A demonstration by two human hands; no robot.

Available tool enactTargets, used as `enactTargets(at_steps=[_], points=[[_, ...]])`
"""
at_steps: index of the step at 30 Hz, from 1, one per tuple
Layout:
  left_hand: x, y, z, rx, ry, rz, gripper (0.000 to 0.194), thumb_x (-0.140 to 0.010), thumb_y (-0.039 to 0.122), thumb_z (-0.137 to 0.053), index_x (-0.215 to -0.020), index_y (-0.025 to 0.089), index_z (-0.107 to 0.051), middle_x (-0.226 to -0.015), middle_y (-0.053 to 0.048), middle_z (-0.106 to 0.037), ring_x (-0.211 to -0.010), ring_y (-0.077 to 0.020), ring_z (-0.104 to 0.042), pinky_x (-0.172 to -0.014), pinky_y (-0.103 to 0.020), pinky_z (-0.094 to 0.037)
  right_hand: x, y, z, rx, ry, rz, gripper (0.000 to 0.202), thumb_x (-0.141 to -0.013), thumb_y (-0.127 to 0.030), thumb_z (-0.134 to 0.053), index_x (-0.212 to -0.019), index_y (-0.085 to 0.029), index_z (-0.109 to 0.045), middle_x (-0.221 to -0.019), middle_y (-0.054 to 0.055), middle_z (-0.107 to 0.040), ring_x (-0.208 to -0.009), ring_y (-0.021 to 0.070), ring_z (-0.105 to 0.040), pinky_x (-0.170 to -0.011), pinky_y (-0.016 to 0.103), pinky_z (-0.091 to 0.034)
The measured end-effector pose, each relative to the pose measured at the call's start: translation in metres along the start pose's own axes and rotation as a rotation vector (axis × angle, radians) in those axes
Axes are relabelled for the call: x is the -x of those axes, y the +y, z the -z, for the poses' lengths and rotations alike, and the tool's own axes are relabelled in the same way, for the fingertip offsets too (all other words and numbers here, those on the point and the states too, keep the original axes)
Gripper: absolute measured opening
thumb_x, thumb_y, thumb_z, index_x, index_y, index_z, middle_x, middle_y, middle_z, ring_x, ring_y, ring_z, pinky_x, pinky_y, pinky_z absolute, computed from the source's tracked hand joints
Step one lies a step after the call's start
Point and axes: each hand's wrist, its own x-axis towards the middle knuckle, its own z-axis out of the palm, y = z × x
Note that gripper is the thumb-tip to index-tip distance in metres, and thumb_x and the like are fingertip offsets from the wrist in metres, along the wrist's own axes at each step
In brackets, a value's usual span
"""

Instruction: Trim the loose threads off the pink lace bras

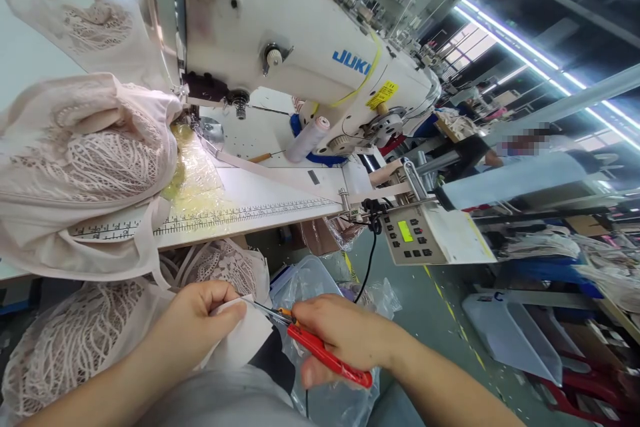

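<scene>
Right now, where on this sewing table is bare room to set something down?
Bare: upper-left white tabletop, bordered by lace bras, and a narrow wedge between beige elastic band and ruler. Crowded: left end of the sewing machine, with lace bras and plastic sheet; also before the table, where the left hand holds white fabric, the right hand red-handled scissors.

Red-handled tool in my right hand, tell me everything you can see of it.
The red-handled tool looks like small scissors or snips: a glossy, plastic-looking red grip, an orange part near the front and slim metal blades. Your right hand grips it at a slant, blades pointing up-left in the picture, tips at the edge of the pale cloth in your left hand. I can't tell whether they're cutting.
</scene>
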Motion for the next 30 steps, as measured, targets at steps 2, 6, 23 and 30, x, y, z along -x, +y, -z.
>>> enactTargets(at_steps=[2,6,23,30], points=[[0.000,-0.001,0.000,0.020,-0.001,0.007,0.026,-0.064,0.039,-0.063,-0.054,0.018,-0.053,-0.049,0.006,-0.045,-0.047,-0.0095,-0.037,-0.049,-0.021,-0.028,0.000,0.000,-0.001,-0.008,-0.009,-0.021,0.046,-0.069,-0.049,-0.074,-0.064,-0.020,-0.038,-0.056,-0.007,-0.037,-0.047,0.0082,-0.030,-0.044,0.021,-0.021],[-0.001,-0.002,0.001,0.045,-0.024,0.020,0.027,-0.064,0.039,-0.064,-0.054,0.018,-0.052,-0.048,0.007,-0.044,-0.046,-0.0089,-0.037,-0.048,-0.020,-0.028,0.000,-0.001,-0.004,-0.014,-0.002,-0.035,0.043,-0.071,-0.049,-0.072,-0.065,-0.020,-0.042,-0.057,-0.006,-0.040,-0.048,0.0088,-0.032,-0.044,0.021,-0.023],[0.018,0.015,0.004,0.077,0.089,-0.027,0.023,-0.067,0.038,-0.068,-0.058,0.019,-0.061,-0.047,0.005,-0.053,-0.043,-0.0092,-0.041,-0.040,-0.018,-0.030,-0.015,0.001,-0.027,-0.422,0.481,-0.008,0.045,-0.076,-0.058,-0.059,-0.064,-0.021,-0.039,-0.054,-0.006,-0.041,-0.048,0.0091,-0.034,-0.045,0.021,-0.029],[0.025,0.018,0.016,-0.120,0.130,-0.198,0.022,-0.074,0.039,-0.062,-0.065,0.019,-0.067,-0.055,0.001,-0.061,-0.049,-0.0140,-0.051,-0.045,-0.022,-0.038,-0.036,-0.034,-0.028,-0.451,0.772,0.248,0.038,-0.076,-0.056,-0.062,-0.069,-0.020,-0.050,-0.064,-0.001,-0.053,-0.055,0.0123,-0.045,-0.053,0.025,-0.036]])
